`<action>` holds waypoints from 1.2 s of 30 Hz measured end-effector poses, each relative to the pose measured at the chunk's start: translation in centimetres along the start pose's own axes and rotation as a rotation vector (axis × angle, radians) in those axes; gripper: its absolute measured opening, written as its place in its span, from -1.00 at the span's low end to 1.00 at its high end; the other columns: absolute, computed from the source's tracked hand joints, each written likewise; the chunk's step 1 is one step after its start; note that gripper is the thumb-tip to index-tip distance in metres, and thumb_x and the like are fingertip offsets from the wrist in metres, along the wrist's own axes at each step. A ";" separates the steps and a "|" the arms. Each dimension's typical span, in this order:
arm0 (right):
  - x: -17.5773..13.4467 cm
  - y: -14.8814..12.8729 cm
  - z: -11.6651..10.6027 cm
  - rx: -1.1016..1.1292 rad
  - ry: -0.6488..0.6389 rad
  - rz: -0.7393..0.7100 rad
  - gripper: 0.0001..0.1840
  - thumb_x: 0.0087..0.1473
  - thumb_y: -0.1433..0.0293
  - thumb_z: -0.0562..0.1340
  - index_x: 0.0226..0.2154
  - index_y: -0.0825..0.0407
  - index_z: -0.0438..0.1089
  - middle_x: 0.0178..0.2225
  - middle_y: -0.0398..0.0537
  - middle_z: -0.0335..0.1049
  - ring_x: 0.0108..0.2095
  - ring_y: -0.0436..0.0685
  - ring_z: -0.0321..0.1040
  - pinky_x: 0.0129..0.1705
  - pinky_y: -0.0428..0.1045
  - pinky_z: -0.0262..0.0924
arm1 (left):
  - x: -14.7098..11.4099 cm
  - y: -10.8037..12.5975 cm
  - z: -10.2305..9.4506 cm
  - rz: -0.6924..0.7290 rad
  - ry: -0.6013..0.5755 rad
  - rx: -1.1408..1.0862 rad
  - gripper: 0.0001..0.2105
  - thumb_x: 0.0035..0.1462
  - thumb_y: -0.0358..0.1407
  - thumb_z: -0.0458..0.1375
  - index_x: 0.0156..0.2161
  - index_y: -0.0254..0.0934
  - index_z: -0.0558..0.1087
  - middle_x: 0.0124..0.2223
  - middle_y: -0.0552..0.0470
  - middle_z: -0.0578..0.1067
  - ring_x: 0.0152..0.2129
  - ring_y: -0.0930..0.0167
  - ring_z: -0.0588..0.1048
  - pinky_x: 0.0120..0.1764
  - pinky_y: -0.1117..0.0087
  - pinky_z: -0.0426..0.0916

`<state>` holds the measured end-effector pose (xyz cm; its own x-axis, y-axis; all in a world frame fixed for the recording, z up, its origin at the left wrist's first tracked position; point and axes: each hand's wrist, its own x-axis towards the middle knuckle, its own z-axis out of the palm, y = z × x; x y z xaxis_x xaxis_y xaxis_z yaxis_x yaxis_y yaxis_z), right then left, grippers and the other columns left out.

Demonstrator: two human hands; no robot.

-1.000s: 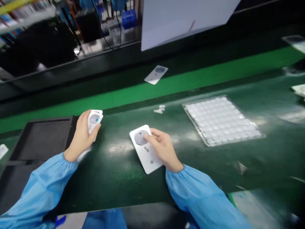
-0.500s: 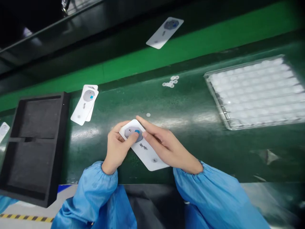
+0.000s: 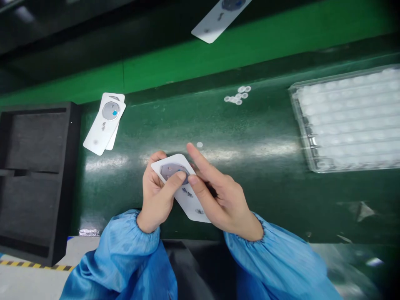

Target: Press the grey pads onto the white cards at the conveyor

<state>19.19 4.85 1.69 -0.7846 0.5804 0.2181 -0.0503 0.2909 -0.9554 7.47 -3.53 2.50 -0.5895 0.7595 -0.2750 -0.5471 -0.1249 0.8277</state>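
Observation:
Held at an angle over the green bench is a white phone back cover (image 3: pixel 191 205) with a grey eight-sided camera area. My left hand (image 3: pixel 158 191) is closed on its left edge, the thumb pressed on the camera area beside a mostly hidden blue spot. On the other side, my right hand (image 3: pixel 225 198) grips the right edge with its thumb, while the index finger stretches forward; its other fingers are partly hidden behind the cover. Just beyond that fingertip, a small round translucent disc (image 3: pixel 199 144) lies on the bench.
Two overlapping white covers (image 3: pixel 101 130) lie at left, by a black two-compartment tray (image 3: pixel 62 183). Several small rings (image 3: pixel 238 96) sit farther back. Another cover (image 3: pixel 212 26) is at the far edge. A clear tray (image 3: pixel 308 139) of white round pieces stands right.
My right index finger has lifted off the cover and now points forward. The left thumb has slid slightly over the blue spot. The view has tilted down a little.

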 end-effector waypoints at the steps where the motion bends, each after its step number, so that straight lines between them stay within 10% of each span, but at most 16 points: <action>1: 0.0 0.0 0.0 0.015 0.002 0.006 -0.34 0.38 0.43 0.10 0.45 -0.07 -0.03 -0.39 -0.20 0.50 -0.59 -0.05 0.20 -0.53 -0.13 0.24 | 0.0 -0.1 0.0 0.006 0.011 0.003 -0.64 0.10 -0.36 0.38 -0.11 -0.17 0.30 -0.32 0.17 0.55 -0.42 0.53 0.53 -0.31 0.55 0.43; 13: 0.1 0.0 0.3 0.038 0.018 0.059 -0.37 0.41 0.38 0.07 0.45 -0.09 -0.06 -0.25 -0.11 0.59 -0.53 0.00 0.32 -0.46 -0.07 0.35 | -0.1 -0.3 -0.6 0.047 -0.037 0.163 -0.67 0.16 -0.29 0.35 -0.06 -0.13 0.31 -0.35 0.15 0.46 -0.47 0.50 0.47 -0.41 0.51 0.37; 20: 0.6 0.1 -1.1 -0.603 0.315 -0.201 -0.46 0.31 0.42 0.21 0.30 -0.09 0.24 -0.11 0.05 0.53 -0.20 0.21 0.48 -0.18 0.11 0.45 | 0.8 0.4 -0.6 0.024 0.032 0.307 -0.67 0.11 -0.28 0.38 -0.09 -0.19 0.35 -0.37 0.13 0.49 -0.52 0.50 0.45 -0.44 0.51 0.37; 26: 1.1 0.3 -2.5 -0.842 0.020 -0.374 -0.77 0.31 0.45 0.22 -0.03 -0.04 0.52 -0.17 0.02 0.52 -0.29 0.13 0.42 -0.29 0.04 0.39 | 1.5 1.5 -1.9 -0.011 -0.121 0.450 -0.70 0.03 -0.31 0.43 -0.14 -0.25 0.47 -0.36 0.07 0.48 -0.53 0.48 0.42 -0.47 0.49 0.34; 36: 1.4 1.5 -2.4 -0.775 -0.007 -0.303 -0.82 0.34 0.46 0.18 -0.17 0.02 0.52 -0.15 0.01 0.54 -0.19 0.13 0.48 -0.19 0.04 0.42 | 1.9 0.9 -2.7 -0.114 -0.246 0.312 -0.39 0.03 -0.41 0.40 0.20 -0.15 0.42 -0.15 -0.05 0.61 -0.32 0.31 0.60 -0.33 0.36 0.51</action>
<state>19.48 7.94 1.03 -0.8093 0.3887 0.4405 0.1780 0.8768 -0.4467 4.22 -3.92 1.34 -0.3548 0.8921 -0.2798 -0.3724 0.1397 0.9175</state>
